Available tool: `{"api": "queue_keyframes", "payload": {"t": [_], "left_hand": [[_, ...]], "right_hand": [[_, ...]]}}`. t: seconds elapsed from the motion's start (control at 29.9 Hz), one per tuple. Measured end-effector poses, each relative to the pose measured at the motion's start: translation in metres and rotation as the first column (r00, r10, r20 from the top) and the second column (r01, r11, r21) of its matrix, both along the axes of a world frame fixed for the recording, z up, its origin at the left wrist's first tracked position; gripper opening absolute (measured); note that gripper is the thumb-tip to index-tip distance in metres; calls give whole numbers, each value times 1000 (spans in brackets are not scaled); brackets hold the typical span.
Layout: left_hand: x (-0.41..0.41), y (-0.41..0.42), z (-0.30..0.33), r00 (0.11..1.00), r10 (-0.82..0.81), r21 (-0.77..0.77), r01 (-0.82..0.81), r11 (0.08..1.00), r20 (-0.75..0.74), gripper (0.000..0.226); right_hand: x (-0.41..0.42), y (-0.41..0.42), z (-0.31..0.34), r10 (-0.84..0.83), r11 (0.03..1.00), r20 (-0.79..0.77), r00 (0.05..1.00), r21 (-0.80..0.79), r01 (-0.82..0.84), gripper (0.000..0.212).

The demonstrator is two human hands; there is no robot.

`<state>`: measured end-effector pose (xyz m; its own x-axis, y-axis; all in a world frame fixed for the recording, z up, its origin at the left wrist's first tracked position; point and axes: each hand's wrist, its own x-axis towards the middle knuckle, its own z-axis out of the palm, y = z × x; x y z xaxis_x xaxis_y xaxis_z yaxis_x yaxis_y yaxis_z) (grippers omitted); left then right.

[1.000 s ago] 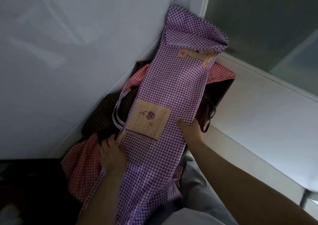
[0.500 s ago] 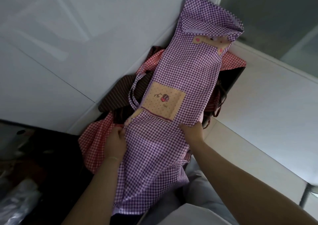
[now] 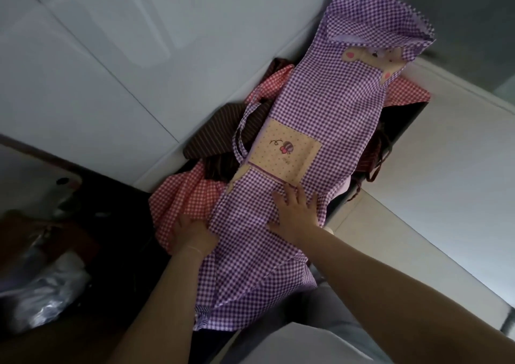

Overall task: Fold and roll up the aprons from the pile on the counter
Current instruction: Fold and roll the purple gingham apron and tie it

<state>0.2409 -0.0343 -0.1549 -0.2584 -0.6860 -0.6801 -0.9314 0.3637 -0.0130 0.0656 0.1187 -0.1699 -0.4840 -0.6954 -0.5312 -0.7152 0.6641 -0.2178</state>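
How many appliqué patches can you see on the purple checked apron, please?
2 on the purple checked apron: a beige dotted pocket patch mid-length, just beyond the right hand, and a bear-like patch near the far end. Folded layers may hide others.

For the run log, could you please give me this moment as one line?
stage: folding | purple apron: long strip on pile | right hand: flat on it | left hand: at its left edge

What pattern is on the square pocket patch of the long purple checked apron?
Beige with small dots and a little bee motif, on the pocket patch; head view.
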Motion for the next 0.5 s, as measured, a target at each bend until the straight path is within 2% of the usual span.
{"api": "queue_keyframes", "payload": {"t": [0.03, 0.1, 0.13, 0.17, 0.23, 0.3, 0.4, 0.44, 0.5], "left_hand": [[6, 3, -1, 999, 49, 49, -49, 998, 1, 67], [15, 8, 1, 989, 147, 284, -133, 950, -29, 75], [18, 13, 3, 992, 124, 363, -111, 925, -12, 79], [23, 18, 5, 997, 74, 380, -68, 922, 1, 82], [30, 30, 2, 999, 26, 283, -30, 959, 21, 83], [39, 42, -6, 997, 71, 171, -69, 983, -4, 87], [51, 51, -12, 968, 210, 72, -201, 977, -137, 65], [55, 51, -13, 960, 241, 59, -235, 970, -142, 59], [70, 49, -12, 978, 192, 48, -189, 981, -77, 50]], "right_hand": [[0, -3, -1, -1, 1000, -8, 1000, 24, 1, 91], [1, -11, -1, 6, 997, -41, 999, 76, -3, 95], [3, -14, -1, 21, 994, -57, 998, 106, -15, 98], [6, -18, -1, 37, 990, -67, 997, 137, -28, 100], [10, -23, 1, 40, 982, -72, 997, 185, -26, 102], [12, -26, 2, 26, 977, -71, 997, 214, -10, 102], [14, -27, 4, 19, 972, -57, 998, 235, -5, 104], [14, -26, 4, 13, 972, -48, 999, 234, -1, 105], [15, -24, 3, 14, 972, -46, 999, 233, -3, 105]]}}
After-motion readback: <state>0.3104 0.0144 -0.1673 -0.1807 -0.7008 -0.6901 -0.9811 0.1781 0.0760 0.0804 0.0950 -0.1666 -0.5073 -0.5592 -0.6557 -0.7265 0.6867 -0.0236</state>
